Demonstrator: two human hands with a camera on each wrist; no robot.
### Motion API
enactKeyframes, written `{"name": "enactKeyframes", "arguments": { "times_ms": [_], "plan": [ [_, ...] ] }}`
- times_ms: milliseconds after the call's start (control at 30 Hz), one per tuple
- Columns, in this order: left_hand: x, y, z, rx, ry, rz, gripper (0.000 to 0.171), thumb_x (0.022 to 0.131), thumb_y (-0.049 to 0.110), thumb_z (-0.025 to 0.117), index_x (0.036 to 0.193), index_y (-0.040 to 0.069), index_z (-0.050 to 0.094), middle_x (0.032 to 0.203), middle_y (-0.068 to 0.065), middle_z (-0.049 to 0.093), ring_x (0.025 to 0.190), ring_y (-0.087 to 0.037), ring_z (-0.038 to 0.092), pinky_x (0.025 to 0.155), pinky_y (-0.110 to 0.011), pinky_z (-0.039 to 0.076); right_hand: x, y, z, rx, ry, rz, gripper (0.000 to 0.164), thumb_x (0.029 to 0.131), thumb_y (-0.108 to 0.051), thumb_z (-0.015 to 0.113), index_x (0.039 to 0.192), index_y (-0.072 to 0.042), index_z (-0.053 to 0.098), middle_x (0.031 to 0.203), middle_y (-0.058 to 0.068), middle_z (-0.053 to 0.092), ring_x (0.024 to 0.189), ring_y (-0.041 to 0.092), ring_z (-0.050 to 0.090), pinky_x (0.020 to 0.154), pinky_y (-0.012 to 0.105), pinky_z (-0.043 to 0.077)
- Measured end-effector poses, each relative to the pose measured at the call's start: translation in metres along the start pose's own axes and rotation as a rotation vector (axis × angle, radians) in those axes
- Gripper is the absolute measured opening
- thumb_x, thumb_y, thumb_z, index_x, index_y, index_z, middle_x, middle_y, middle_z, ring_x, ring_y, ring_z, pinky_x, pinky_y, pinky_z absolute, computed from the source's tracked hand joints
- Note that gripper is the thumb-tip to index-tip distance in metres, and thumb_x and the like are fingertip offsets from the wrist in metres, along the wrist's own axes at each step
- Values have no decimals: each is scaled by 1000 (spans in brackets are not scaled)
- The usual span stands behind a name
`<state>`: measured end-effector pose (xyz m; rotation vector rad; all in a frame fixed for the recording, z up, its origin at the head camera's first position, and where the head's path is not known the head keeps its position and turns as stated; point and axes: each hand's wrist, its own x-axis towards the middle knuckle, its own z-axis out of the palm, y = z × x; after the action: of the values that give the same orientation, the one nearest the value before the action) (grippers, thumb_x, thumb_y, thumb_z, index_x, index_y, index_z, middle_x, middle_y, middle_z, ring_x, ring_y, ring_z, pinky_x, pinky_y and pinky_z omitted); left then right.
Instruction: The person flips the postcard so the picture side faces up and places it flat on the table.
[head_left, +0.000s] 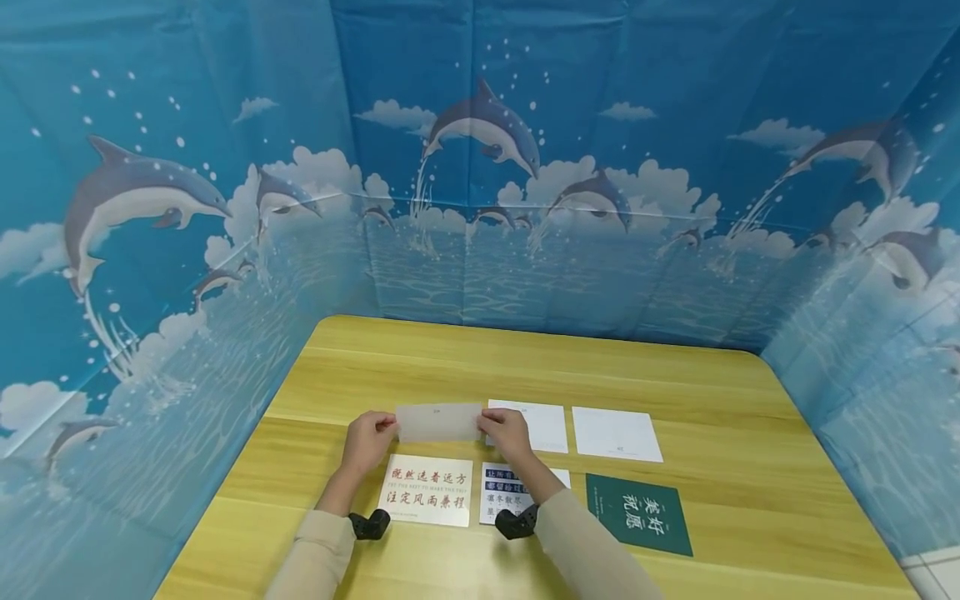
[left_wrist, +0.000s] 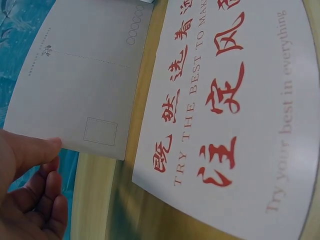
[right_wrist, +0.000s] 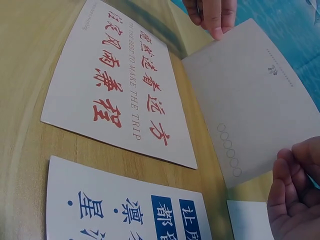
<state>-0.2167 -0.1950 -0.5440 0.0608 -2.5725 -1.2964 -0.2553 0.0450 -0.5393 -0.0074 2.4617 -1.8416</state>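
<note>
A white postcard (head_left: 438,423), its back with a dotted line and a stamp box facing me, is held tilted up off the table by both hands. My left hand (head_left: 367,443) pinches its left edge between thumb and fingers. At the opposite edge my right hand (head_left: 508,433) pinches it the same way. Just in front lies a postcard with red lettering (head_left: 429,490), flat on the table. Beside that one, a postcard with blue lettering (head_left: 495,493) is partly covered by my right forearm.
Two white cards lie face down toward the back right, one (head_left: 551,429) partly behind my right hand, the other (head_left: 617,433) farther right. A dark green card (head_left: 641,514) lies at the front right. The wooden table (head_left: 360,358) meets a dolphin-print curtain (head_left: 420,275) behind.
</note>
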Motion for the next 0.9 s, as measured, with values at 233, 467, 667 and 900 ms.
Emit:
{"name": "enactKeyframes", "arguments": {
  "times_ms": [233,467,667,900],
  "plan": [
    [-7,-5,-2,-54,-19,4,13,84,3,64,95,-3,68,85,-8,62,79,-21,57,68,-32,49,-3,4,-9,48,-110,42,24,84,-12,65,98,7,67,83,8,67,76,16,63,73,36,51],
    [-13,-9,-7,-152,-121,-40,10,86,5,63,93,1,69,81,-4,64,75,-19,57,63,-28,49,-5,8,-18,71,-223,78,24,83,-14,66,97,6,66,88,7,67,80,17,63,76,34,50],
    [-15,-15,-11,-223,-192,-39,11,85,4,63,94,0,69,87,-9,66,79,-21,60,66,-28,50,-5,9,-24,33,-325,56,23,84,-14,66,98,3,68,92,12,67,83,17,64,78,31,50],
    [-16,-26,-9,-216,-250,-20,12,84,0,63,93,1,70,93,-10,67,81,-20,61,69,-28,50,-10,14,-26,-56,-364,28,16,81,-8,67,95,0,71,92,9,68,83,16,63,76,30,49]
  ]
}}
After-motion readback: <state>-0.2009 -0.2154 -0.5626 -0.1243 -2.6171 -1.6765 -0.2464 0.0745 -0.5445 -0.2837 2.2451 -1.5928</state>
